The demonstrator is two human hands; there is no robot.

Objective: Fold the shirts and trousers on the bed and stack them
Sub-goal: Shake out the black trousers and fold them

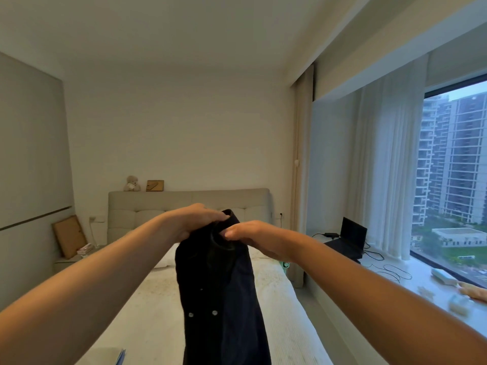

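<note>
the garment [221, 291] hanging from both grips is black to very dark navy, plain, with pale round buttons. below the grips the bed [279, 306] is off-white with faint speckling. beyond the grips the headboard [158, 204] is beige. right of the grips the curtain [382, 167] is sheer white, the laptop [351, 233] black.

Dark garment [224, 299] hem cut off at bottom edge.

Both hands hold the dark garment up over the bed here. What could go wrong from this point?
1. Both the left hand and right hand grip the dark garment bunched at its top, so it may come down twisted on the bed.
2. Its lower part hangs out of view and could snag or trail.
</note>
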